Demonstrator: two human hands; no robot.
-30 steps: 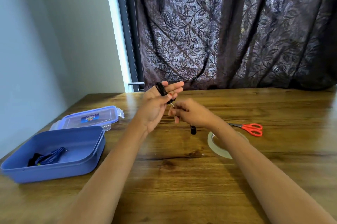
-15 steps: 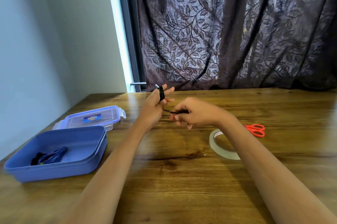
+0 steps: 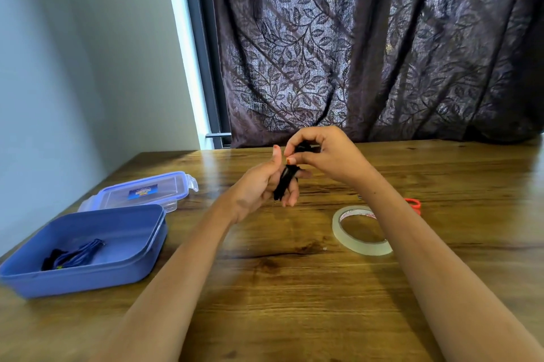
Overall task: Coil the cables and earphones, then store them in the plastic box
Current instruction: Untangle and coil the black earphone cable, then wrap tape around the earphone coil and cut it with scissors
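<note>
My left hand (image 3: 262,185) holds a black cable (image 3: 284,183) wound into a narrow bundle around its fingers, above the middle of the wooden table. My right hand (image 3: 326,155) is just above it, fingers curled, pinching the cable's loose end at the top of the bundle. The open blue plastic box (image 3: 138,246) sits at the left, with a coiled blue cable (image 3: 82,254) and a small black piece lying inside.
The box's clear lid (image 3: 141,192) lies behind the box. A roll of clear tape (image 3: 357,245) lies under my right forearm, and red-handled scissors (image 3: 413,205) peek out beyond it. A dark patterned curtain hangs behind the table.
My right hand has risen from beside the left hand to above it, carrying the cable end over the bundle. The hanging plug no longer dangles. The camera view has tilted a little.
</note>
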